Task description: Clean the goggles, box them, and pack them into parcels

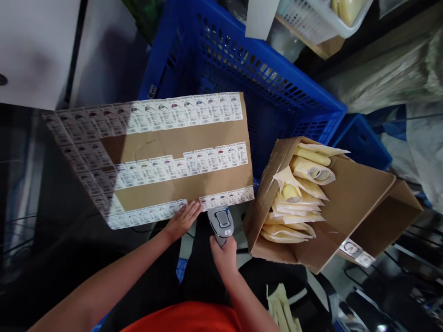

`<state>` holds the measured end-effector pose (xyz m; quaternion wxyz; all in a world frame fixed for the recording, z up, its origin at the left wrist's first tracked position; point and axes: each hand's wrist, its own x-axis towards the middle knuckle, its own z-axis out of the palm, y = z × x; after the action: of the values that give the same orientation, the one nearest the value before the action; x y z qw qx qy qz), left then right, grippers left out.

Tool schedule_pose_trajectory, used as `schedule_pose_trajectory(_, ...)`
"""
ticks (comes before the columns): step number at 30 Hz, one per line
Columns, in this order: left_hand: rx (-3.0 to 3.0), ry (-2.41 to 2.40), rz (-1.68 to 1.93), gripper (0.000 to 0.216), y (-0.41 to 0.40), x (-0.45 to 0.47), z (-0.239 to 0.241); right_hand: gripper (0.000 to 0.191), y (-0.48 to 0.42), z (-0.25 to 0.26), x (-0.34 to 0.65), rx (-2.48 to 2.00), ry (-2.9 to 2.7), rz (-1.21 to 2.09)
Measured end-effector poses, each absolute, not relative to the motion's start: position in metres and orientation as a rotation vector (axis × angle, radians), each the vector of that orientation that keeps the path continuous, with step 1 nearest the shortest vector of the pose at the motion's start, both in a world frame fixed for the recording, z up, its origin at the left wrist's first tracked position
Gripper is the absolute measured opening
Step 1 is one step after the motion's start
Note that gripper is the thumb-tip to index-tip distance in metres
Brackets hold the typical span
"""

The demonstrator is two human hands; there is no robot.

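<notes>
A large sheet of cardboard (148, 146) covered in rows of small printed barcode labels lies across the view, over the near side of a blue crate. On its near edge my left hand (182, 219) rests with the fingers stretched out flat, touching the labels of the bottom row. My right hand (224, 252) is wrapped round the handle of a grey barcode scanner (221, 221). The scanner's head is right at the board's near edge, just right of my left hand.
Right of the board stands an open cardboard box (332, 212) with several pale yellow padded envelopes (294, 203). Behind is the blue plastic crate (277, 90). A white basket (311, 23) sits at the top right, and wrapped bundles (391, 69) lie at the far right.
</notes>
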<state>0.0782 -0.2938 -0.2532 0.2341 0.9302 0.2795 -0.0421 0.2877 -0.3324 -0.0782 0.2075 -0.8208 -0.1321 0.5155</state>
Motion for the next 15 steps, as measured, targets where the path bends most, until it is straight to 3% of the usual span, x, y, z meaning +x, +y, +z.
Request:
schedule_pose_trajectory(6, 2.311, 1.009, -0.492, 0.062, -0.304, 0.070, -0.238, 0.029, -0.328, -0.084, 0.290, -2.345, -0.347, 1.433)
schedule_pose_trajectory(15, 2.248, 1.025, -0.415, 0.059, -0.290, 0.093, -0.234, 0.030, -0.311, -0.091, 0.308, -2.381, -0.446, 1.455)
